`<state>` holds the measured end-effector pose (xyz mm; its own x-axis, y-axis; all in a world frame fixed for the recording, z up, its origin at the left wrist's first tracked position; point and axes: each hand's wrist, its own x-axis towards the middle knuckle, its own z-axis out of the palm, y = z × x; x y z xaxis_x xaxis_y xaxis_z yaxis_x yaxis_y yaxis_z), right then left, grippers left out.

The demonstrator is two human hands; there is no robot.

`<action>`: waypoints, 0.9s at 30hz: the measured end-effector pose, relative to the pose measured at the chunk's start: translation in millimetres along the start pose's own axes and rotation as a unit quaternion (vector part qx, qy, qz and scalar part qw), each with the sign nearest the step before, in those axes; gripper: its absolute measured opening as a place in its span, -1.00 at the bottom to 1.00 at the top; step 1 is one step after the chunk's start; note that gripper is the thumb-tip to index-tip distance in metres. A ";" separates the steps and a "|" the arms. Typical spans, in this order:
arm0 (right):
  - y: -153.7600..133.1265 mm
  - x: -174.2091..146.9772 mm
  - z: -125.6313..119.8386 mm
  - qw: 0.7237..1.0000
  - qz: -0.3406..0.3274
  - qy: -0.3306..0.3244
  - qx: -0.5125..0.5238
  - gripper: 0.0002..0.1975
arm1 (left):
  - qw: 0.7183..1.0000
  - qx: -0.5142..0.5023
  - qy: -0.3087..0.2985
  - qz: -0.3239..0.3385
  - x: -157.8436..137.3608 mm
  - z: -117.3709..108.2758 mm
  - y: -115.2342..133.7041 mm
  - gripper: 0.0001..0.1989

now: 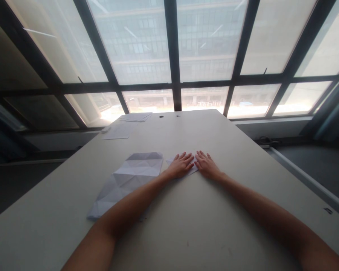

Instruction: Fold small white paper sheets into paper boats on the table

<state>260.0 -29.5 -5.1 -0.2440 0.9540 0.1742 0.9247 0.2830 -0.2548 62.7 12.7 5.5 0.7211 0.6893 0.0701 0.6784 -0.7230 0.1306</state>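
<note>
A small piece of folded white paper (192,170) lies on the table, mostly covered by my hands. My left hand (181,165) rests flat on it with the fingers spread. At its right edge, my right hand (206,165) also lies flat, fingers stretched forward, close beside the left fingertips. Left of my hands is a larger creased sheet of paper (138,167), marked with a pattern of fold lines; my left forearm hides part of it.
The white table (228,226) stretches toward large dark-framed windows. More white sheets (135,117) lie at its far left, with another sheet (115,132) nearer. A small dark object (328,211) sits near the right edge. Two small dark spots mark the far end.
</note>
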 end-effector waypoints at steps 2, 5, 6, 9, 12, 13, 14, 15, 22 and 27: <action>0.2 -0.2 -1.5 1.000 -0.023 -0.019 0.004 -0.42 | 1.000 -0.001 -0.010 0.018 -0.4 -1.2 -0.7 -0.40; 1.0 -0.2 -1.8 1.000 -0.013 -0.026 0.002 -0.41 | 1.000 0.001 -0.012 0.027 -1.5 -2.4 -0.6 -0.41; 1.3 0.0 -1.6 1.000 -0.011 -0.028 0.002 -0.40 | 1.000 0.002 -0.012 0.027 -1.8 -2.7 -0.2 -0.40; 1.9 0.6 -0.8 1.000 -0.013 -0.028 0.003 -0.39 | 1.000 0.007 -0.009 0.015 -2.6 -3.3 1.7 -0.39; 1.9 1.0 -0.2 1.000 -0.015 -0.021 0.003 -0.38 | 1.000 0.018 0.007 -0.022 -2.4 -3.0 2.4 -0.39; 1.9 1.1 0.0 1.000 -0.014 -0.019 0.002 -0.38 | 0.999 0.022 0.013 -0.038 -2.2 -2.5 1.9 -0.39; 1.9 1.2 0.2 1.000 -0.013 -0.016 0.001 -0.39 | 0.998 0.026 0.020 -0.056 -1.8 -1.7 1.1 -0.39; 2.0 1.3 0.3 1.000 -0.013 -0.015 0.000 -0.39 | 0.996 0.029 0.027 -0.075 -1.4 -0.7 -0.1 -0.39; 2.4 1.7 0.4 1.000 -0.013 -0.015 -0.001 -0.42 | 0.989 0.037 0.046 -0.134 1.4 3.6 -6.2 -0.38; -1.1 -0.2 -3.4 1.000 -0.015 -0.008 -0.012 -0.46 | 0.994 0.025 0.022 -0.109 1.4 1.5 -7.7 -0.40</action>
<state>260.0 -30.3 -1.6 -0.2762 0.9467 0.1660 0.9236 0.3092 -0.2266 58.6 19.1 3.1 0.5510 0.8298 0.0881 0.8244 -0.5577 0.0971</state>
